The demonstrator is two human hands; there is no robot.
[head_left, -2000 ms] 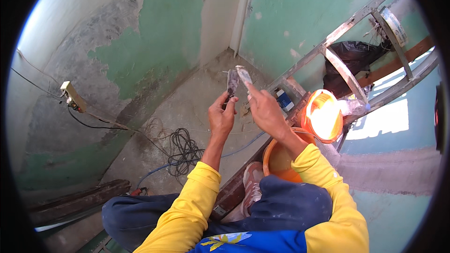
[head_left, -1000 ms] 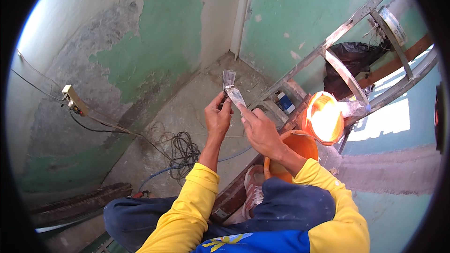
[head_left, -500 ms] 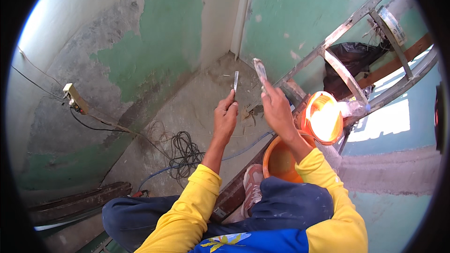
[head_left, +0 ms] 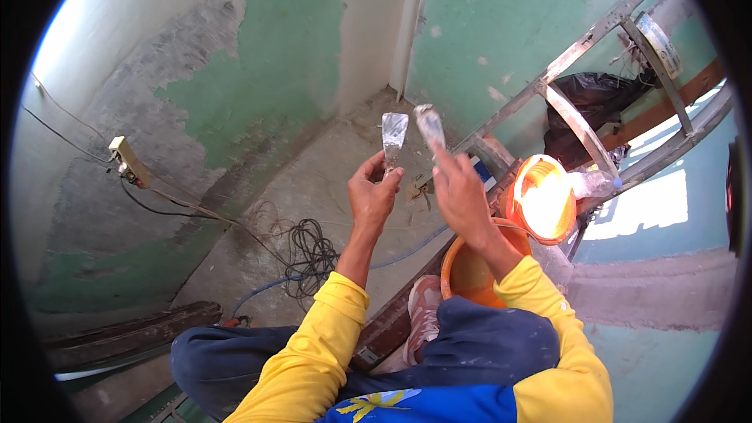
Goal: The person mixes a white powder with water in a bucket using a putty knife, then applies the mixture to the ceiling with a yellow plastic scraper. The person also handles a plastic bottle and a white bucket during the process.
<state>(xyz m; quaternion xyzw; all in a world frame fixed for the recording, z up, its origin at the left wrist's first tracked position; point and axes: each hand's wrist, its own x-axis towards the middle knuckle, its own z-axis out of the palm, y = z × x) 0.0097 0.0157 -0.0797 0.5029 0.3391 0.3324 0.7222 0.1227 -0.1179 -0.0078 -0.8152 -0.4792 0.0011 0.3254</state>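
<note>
My left hand is closed round the handle of a putty knife, whose flat blade points up and shows its broad, white-smeared face. Close beside it, my right hand grips a second putty knife, its tip caked with whitish material. The two blades stand near each other but apart. Below my right forearm is an orange bucket, partly hidden by the arm. Another orange container, brightly sunlit inside, stands just right of my right hand.
A metal ladder-like frame leans at the right, with a black plastic bag behind it. A plastic bottle lies beside the sunlit container. Coiled black cable lies on the floor. An electrical socket box hangs at left.
The left putty knife has turned from nearly edge-on to broad face showing. My right hand has shifted slightly down, its knife tip moving a little left toward the other blade.
</note>
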